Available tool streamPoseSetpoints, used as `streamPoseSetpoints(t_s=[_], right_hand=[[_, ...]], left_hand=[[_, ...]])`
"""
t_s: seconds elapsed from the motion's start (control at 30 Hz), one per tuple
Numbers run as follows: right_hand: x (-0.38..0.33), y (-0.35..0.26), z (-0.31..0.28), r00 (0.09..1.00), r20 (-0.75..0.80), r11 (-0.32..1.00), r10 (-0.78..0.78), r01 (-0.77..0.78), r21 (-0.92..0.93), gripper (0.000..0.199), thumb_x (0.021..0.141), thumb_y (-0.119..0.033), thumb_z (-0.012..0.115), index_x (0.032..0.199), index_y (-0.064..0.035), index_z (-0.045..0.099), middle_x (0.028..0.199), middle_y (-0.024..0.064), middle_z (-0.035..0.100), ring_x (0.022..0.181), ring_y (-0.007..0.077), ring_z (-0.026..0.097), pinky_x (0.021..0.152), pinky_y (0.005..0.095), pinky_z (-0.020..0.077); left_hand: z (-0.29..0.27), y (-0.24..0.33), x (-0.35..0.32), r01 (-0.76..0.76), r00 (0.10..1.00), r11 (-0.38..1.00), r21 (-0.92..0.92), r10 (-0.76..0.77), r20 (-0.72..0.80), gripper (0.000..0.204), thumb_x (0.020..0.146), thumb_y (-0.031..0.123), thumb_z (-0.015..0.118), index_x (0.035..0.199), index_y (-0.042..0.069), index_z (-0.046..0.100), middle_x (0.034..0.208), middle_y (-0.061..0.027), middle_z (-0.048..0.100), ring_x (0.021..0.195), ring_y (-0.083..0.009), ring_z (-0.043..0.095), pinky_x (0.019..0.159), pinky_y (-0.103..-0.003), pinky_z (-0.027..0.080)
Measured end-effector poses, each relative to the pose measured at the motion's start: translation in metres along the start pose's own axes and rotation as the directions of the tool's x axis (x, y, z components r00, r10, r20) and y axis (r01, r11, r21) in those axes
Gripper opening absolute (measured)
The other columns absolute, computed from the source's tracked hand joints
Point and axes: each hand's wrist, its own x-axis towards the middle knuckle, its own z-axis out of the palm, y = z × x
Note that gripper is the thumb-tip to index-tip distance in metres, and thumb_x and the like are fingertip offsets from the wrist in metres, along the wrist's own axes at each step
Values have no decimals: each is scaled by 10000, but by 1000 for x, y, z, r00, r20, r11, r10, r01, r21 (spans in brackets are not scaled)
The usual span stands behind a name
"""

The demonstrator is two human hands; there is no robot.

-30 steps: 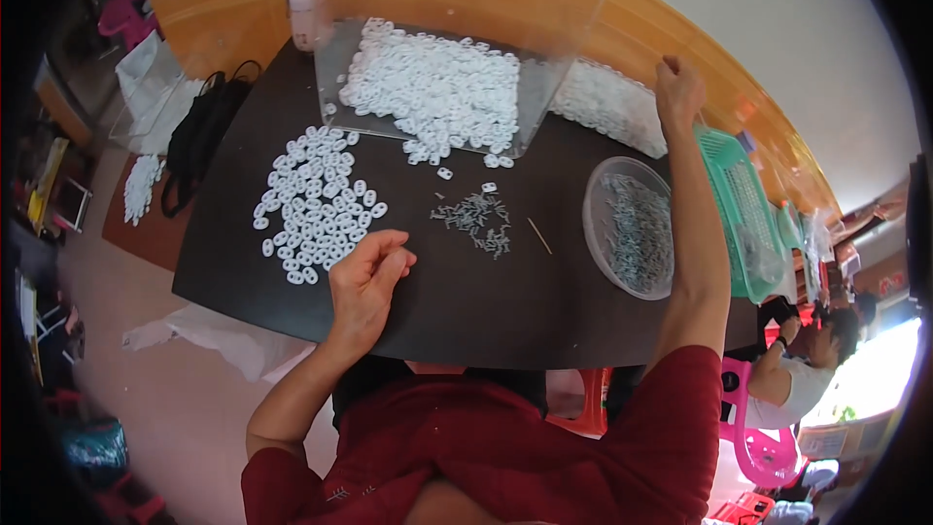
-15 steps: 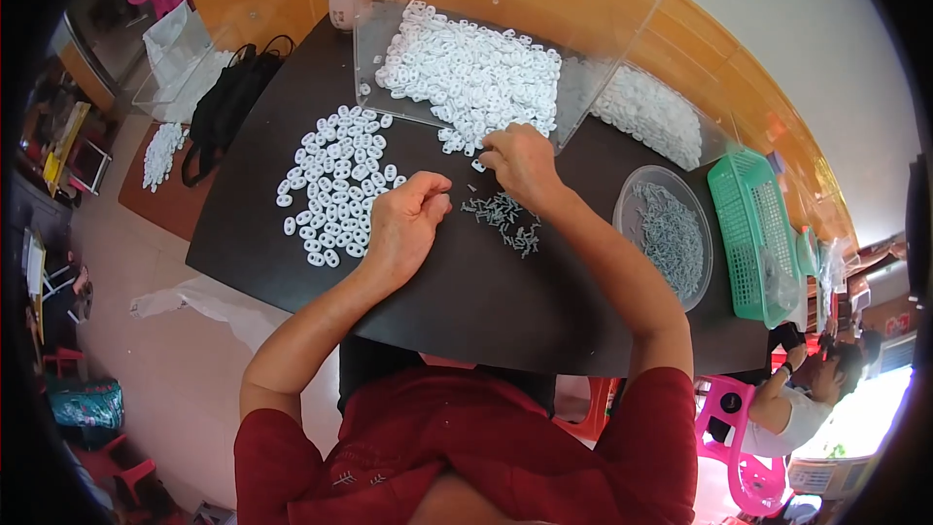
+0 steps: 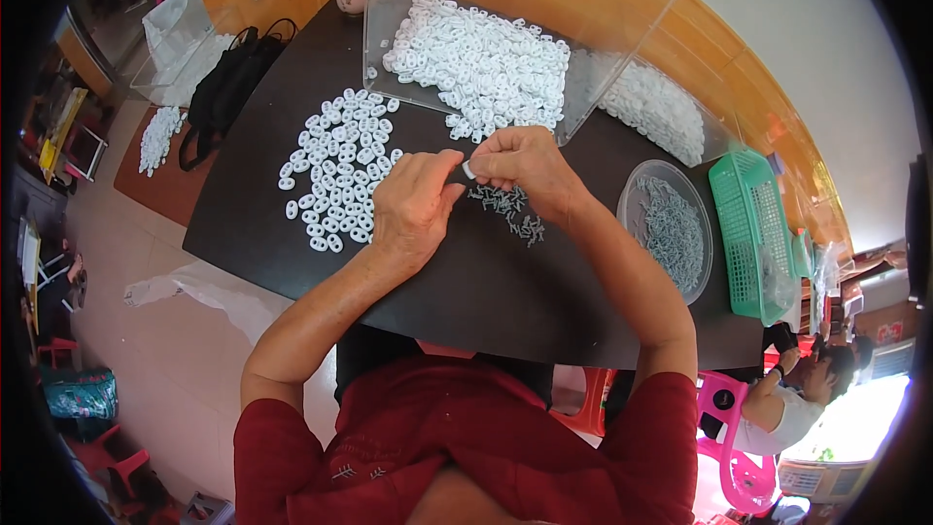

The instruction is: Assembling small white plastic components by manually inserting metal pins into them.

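White plastic piece (image 3: 468, 170) — pinched in my right hand (image 3: 526, 168), about midway between near and far edges of the worktop (image 3: 530, 301); left hand (image 3: 416, 202) just beside, its hold unclear to me. I'd grip only the rim — clear of the screws (image 3: 501, 200).

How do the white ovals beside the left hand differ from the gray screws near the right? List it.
Shape: the white ovals are broad and holed; the gray screws are thin slivers.
Color: the ovals are white, the screws gray.
Spread: the ovals cover a wider patch; the screws form a smaller cluster.
Both lie loose on the dark tabletop.
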Motion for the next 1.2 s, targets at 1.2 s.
streamPoseSetpoints(t_s=[1.2], right_hand=[[-39, 54, 21, 822, 47, 415, -567, 335, -846, 102, 681, -57, 681, 771, -70, 636, 728, 73, 546, 732, 257, 547, 617, 354, 449]], left_hand=[[-19, 12, -59, 579, 747, 363, -730, -595, 296, 134, 878, 113, 587, 965, 11, 599, 782, -22, 611, 680, -49, 540, 596, -168, 419]])
